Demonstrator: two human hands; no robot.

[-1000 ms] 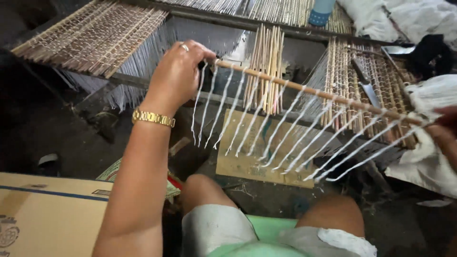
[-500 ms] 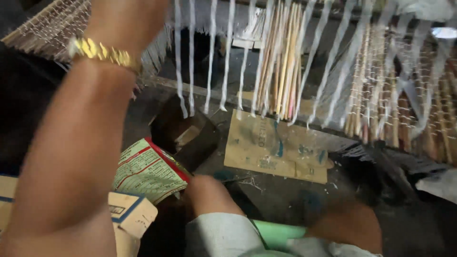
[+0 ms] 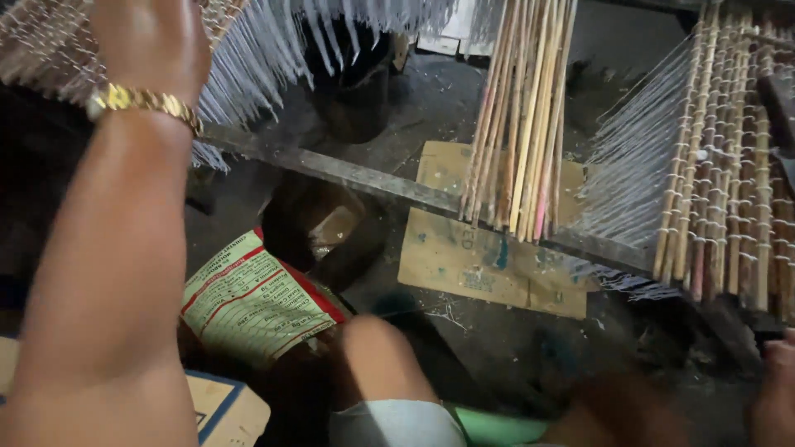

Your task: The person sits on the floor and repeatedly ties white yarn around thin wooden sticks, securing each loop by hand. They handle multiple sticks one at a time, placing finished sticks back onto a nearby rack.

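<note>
Reaching up, both hands are cropped: left hand [image 3: 153,41], right hand [image 3: 774,389]; grips cannot be told.

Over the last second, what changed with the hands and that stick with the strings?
The left hand had gripped a long stick strung with white strings, held across to the right hand; that stick is no longer in view, and the left hand is up at the woven mat. The right hand sits low at the edge. The loose stick bundle stays on the frame.
</note>
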